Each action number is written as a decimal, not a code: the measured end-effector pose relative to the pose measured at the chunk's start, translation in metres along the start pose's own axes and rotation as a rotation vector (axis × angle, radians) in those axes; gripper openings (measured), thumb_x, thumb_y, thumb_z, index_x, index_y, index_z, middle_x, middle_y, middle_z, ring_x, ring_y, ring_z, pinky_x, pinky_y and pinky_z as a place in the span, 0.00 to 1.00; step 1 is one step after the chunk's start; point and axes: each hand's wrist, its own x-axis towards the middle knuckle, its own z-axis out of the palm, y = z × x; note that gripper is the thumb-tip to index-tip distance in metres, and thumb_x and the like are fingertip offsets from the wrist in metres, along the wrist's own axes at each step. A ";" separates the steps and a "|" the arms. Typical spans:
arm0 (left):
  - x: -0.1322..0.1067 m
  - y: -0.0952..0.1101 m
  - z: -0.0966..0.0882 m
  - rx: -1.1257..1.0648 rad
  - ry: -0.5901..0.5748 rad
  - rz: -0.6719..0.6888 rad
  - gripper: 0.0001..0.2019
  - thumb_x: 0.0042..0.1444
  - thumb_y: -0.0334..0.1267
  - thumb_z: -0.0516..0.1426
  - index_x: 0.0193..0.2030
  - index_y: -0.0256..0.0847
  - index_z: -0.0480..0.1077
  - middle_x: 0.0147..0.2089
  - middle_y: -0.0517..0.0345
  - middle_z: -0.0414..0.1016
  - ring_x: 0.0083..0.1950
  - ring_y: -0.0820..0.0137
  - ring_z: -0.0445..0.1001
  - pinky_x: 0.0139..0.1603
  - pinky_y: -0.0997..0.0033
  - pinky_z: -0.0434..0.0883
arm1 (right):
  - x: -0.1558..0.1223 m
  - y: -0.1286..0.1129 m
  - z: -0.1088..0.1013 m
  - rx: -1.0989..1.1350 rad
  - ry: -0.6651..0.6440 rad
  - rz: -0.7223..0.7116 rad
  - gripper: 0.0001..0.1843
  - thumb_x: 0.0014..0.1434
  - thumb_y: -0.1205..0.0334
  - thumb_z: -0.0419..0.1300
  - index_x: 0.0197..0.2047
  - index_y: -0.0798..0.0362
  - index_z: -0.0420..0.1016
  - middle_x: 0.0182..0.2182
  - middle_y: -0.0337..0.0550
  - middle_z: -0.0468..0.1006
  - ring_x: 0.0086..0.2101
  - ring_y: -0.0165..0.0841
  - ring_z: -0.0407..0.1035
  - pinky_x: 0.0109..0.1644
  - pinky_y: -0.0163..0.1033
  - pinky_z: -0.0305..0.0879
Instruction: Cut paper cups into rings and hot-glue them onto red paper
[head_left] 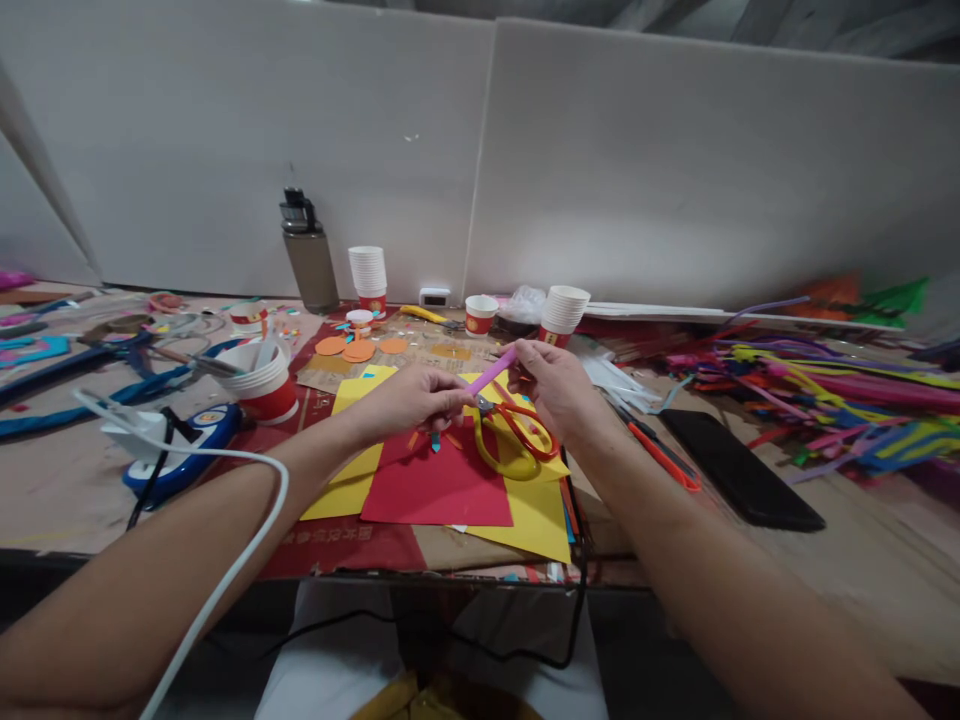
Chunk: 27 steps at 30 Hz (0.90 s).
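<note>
A narrow purple strip (493, 371), which looks like paper, is stretched between my two hands above the work surface. My left hand (426, 402) pinches its lower left end. The upper right end is gripped between the thumb and fingers of my right hand (546, 378). Just below the strip lie scissors (510, 460) with one yellow and one orange-red handle loop. They rest on a red paper sheet (439, 490) and on yellow paper sheets (551, 525). Small orange and blue scraps lie on the red sheet by my left hand.
A paper cup (274, 400) with tools stands left, beside a blue device (180, 465) with a white cable (277, 500) crossing my left forearm. Stacked cups (564, 310), orange discs (358, 350) and a bottle (311, 265) stand behind. At right lie a phone (739, 465) and colourful strips (847, 400).
</note>
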 end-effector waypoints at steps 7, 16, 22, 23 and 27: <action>0.005 0.000 0.007 -0.264 -0.020 -0.043 0.14 0.57 0.47 0.59 0.37 0.34 0.74 0.25 0.61 0.69 0.19 0.84 0.59 0.17 0.82 0.51 | 0.000 -0.002 0.001 0.124 0.106 -0.056 0.20 0.43 0.45 0.71 0.27 0.55 0.77 0.19 0.35 0.68 0.20 0.23 0.59 0.23 0.32 0.55; 0.003 0.002 0.009 -0.043 0.061 -0.024 0.12 0.58 0.43 0.58 0.31 0.35 0.72 0.21 0.62 0.69 0.17 0.82 0.61 0.17 0.81 0.56 | 0.010 -0.012 -0.009 0.197 0.286 -0.054 0.15 0.54 0.52 0.67 0.26 0.55 0.72 0.17 0.32 0.65 0.18 0.21 0.57 0.19 0.27 0.54; 0.006 -0.009 -0.005 -0.067 0.125 -0.051 0.11 0.59 0.40 0.57 0.31 0.34 0.71 0.24 0.60 0.71 0.19 0.80 0.65 0.19 0.80 0.61 | 0.022 -0.033 -0.045 0.287 0.402 0.003 0.16 0.60 0.54 0.63 0.27 0.55 0.69 0.18 0.31 0.64 0.18 0.21 0.56 0.17 0.25 0.56; 0.008 -0.010 -0.008 -0.133 0.160 -0.023 0.09 0.59 0.40 0.57 0.34 0.34 0.72 0.26 0.59 0.73 0.20 0.80 0.66 0.19 0.80 0.62 | 0.020 -0.031 -0.042 0.245 0.288 0.100 0.15 0.59 0.54 0.63 0.28 0.56 0.70 0.18 0.32 0.64 0.18 0.21 0.57 0.17 0.26 0.56; 0.007 -0.007 -0.018 -0.244 0.246 0.066 0.09 0.56 0.36 0.59 0.42 0.34 0.71 0.31 0.56 0.76 0.24 0.78 0.71 0.23 0.78 0.66 | 0.007 -0.018 -0.018 0.122 0.014 0.306 0.13 0.59 0.56 0.63 0.28 0.56 0.70 0.18 0.35 0.67 0.18 0.23 0.60 0.19 0.28 0.59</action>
